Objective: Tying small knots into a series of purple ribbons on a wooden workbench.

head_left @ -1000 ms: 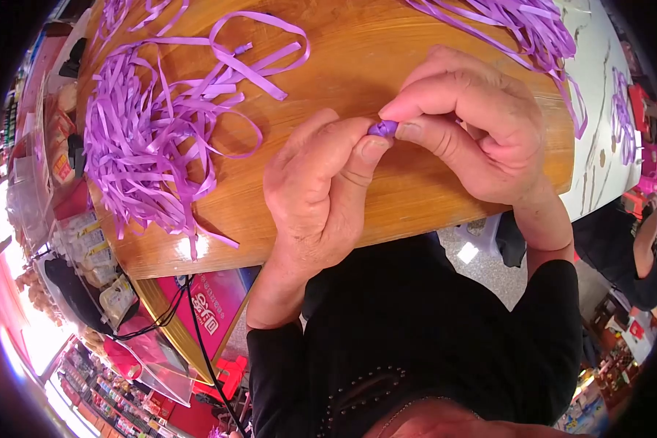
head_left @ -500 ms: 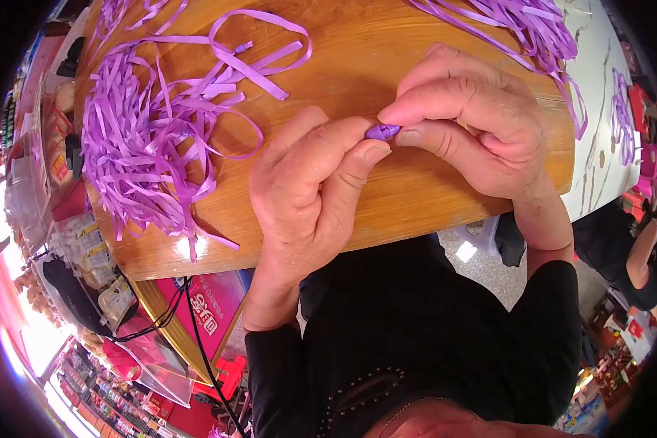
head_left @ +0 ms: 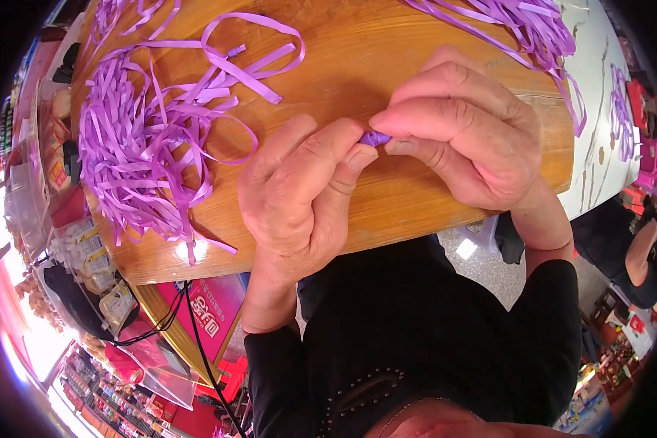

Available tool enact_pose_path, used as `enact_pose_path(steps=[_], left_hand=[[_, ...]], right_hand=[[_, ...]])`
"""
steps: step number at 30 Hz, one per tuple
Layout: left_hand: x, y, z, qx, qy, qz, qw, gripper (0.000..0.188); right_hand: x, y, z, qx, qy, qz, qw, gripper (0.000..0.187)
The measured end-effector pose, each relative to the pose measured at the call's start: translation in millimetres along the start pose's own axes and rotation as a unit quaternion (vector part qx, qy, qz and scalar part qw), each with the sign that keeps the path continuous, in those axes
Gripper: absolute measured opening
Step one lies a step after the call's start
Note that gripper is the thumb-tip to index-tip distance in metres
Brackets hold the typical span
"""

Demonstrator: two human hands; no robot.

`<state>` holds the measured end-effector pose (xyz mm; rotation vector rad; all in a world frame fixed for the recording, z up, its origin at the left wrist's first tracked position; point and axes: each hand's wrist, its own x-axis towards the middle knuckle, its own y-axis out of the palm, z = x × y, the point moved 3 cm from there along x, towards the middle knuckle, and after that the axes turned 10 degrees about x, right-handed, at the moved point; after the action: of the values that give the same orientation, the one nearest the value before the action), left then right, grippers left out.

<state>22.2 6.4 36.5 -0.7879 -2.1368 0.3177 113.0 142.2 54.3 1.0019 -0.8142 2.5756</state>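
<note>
Your left hand (head_left: pixel 296 193) pinches a small purple knot of ribbon (head_left: pixel 375 138) between thumb and forefinger; your right hand (head_left: pixel 469 131) closes thumb and forefinger about its right end. The knot is held above the wooden table (head_left: pixel 350 66), back from the near edge, which runs beneath your wrists.

Bare wood stretches beyond your fingertips toward the far side, giving you room forward. To your left there is less: a looped strand (head_left: pixel 296 55) reaches inward from the big heap of purple ribbons (head_left: pixel 131 150), whose loose ends trail close to the near edge. Past your right hand, a second purple bundle (head_left: pixel 536 33) sits at the far right, its tails hanging over the wood's right edge by a white marbled surface (head_left: pixel 593 164). Below the left corner, you have a black cable (head_left: pixel 199 328) hanging beside a pink panel (head_left: pixel 215 303).
</note>
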Motion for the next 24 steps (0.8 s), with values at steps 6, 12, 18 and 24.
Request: enact_pose_path(steps=[6, 12, 18, 24], left_hand=[[0.6, -4.6, 4.5, -0.064, -0.028, 0.046, 0.997, 0.018], [0.5, -1.4, 2.0, -0.023, -0.036, 0.029, 0.999, 0.015], [2.4, 0.5, 5.0, -0.042, -0.052, 0.041, 0.997, 0.013], [-1.1, 0.9, 6.9, -0.06, -0.038, 0.037, 0.997, 0.015]], right_hand=[[-3.7, 4.2, -1.4, 0.007, -0.01, -0.002, 1.0, 0.021], [-5.5, 2.5, -3.9, -0.037, -0.029, 0.009, 0.999, 0.024], [-5.8, 4.9, -8.0, -0.037, -0.021, 0.013, 0.999, 0.024], [-8.9, 8.5, -5.6, 0.002, 0.012, 0.007, 1.0, 0.023]])
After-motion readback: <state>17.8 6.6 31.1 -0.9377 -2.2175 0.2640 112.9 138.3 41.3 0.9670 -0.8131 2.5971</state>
